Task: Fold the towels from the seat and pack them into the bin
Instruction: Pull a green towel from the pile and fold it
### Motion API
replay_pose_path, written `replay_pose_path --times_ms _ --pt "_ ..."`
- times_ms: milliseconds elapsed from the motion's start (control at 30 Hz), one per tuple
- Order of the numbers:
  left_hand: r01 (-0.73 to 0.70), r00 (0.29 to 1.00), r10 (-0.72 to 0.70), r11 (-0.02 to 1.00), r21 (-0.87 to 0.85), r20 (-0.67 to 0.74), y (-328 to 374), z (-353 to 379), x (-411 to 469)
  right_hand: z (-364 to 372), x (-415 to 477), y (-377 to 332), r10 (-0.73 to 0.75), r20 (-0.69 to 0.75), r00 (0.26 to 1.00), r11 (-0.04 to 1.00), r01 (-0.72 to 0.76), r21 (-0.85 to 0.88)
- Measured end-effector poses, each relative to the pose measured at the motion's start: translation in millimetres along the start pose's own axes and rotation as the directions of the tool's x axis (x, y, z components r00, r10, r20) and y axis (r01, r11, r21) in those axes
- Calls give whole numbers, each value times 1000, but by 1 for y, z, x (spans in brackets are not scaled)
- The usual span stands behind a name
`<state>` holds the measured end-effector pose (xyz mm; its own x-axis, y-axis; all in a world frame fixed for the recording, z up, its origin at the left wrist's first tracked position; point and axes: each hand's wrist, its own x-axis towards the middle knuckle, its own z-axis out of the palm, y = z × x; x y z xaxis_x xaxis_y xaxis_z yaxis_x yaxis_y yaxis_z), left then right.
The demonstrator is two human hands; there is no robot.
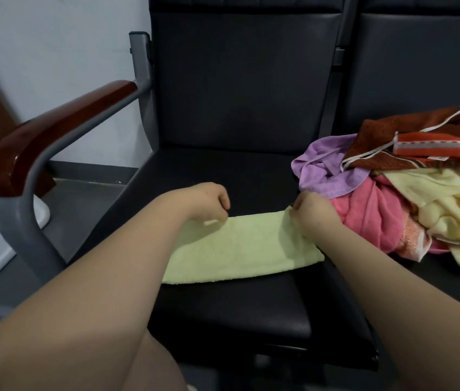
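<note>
Step in hand: a lengthwise fold on the pale green towel point(240, 249), lying as a long strip on the black seat point(223, 311). The left hand point(209, 200) had its fingers curled down onto the far long edge and looked to be pinching it, though the fingertips were partly hidden. The right hand point(312, 211) was closed tight, pinching the far corner at the other end of that edge. The strip ran between the two grips and toward the person from them. To do it well: keep even tension between the grips, bring the far edge square onto the near one, match the corners, then flatten. The unfolded pile sat just outboard of the right grip: purple towel point(322, 170), pink towel point(364, 215), cream towel point(449, 204), brown-and-orange towel point(420, 142). The pink one was nearly touching that hand, so snagging was a risk. No bin in view.
</note>
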<state>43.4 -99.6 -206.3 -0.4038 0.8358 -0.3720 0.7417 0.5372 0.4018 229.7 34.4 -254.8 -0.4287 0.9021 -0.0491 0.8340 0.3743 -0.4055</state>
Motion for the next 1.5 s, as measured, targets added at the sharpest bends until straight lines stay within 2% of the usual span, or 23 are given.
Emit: replay_pose_path --times_ms 100,200,233,300,367,400,433,500,567,600,667,767,833,867,967,1033,1300,1400,1500 --pt "-39 999 38 999 25 33 6 9 10 1 6 -6 -58 -101 993 996 64 55" --pt "13 999 -14 999 30 31 6 10 17 -6 4 -11 -183 -39 982 968 187 168" --pt "44 999 -45 999 32 31 5 8 18 -8 2 -12 -223 -19 975 964 223 144" --pt "115 992 -117 993 35 56 2 5 21 -11 1 -13 -274 -83 958 960 277 30" --pt "163 983 -166 986 43 75 1 4 22 -16 1 -15 -258 -165 952 966 251 -60" --pt "171 981 -174 984 51 82 1 4 22 -19 -1 -19 -212 -151 966 976 202 -81" --pt "168 981 -173 984 64 87 2 4 22 -23 -3 -23 -157 -74 985 983 149 -107" --pt "162 980 -171 982 95 102 4 3 20 -28 -15 -33 -61 221 973 990 88 -112" --pt "169 973 -186 978 125 138 4 0 18 -28 -28 -38 19 484 875 992 43 -117" --pt "180 965 -201 974 135 167 4 -1 15 -27 -33 -40 34 533 846 985 61 -161" --pt "224 934 -244 969 106 262 3 -3 10 -18 -35 -39 3 452 892 963 119 -242" --pt "327 850 -268 943 -55 453 5 -1 -5 -7 -32 -34 -90 144 986 955 127 -270" --pt "349 849 -271 932 -95 453 6 1 -11 -4 -30 -31 -70 58 996 976 80 -204" --pt "353 867 -276 928 -119 415 6 3 -11 -4 -29 -31 -36 71 997 987 47 -153" --pt "358 912 -291 909 -215 288 3 7 -8 -5 -26 -34 85 197 977 993 -99 63" --pt "358 921 -293 897 -259 258 4 10 -8 -8 -25 -35 117 250 961 970 -165 178" --pt "355 930 -290 865 -355 224 12 28 -18 -24 -41 -26 157 421 894 909 -297 293" --pt "350 936 -287 809 -473 203 12 23 -22 -28 -41 -21 168 452 876 858 -356 371" --pt "282 957 -259 711 -644 133 12 8 -28 -38 -37 -16 163 396 904 813 -350 465"
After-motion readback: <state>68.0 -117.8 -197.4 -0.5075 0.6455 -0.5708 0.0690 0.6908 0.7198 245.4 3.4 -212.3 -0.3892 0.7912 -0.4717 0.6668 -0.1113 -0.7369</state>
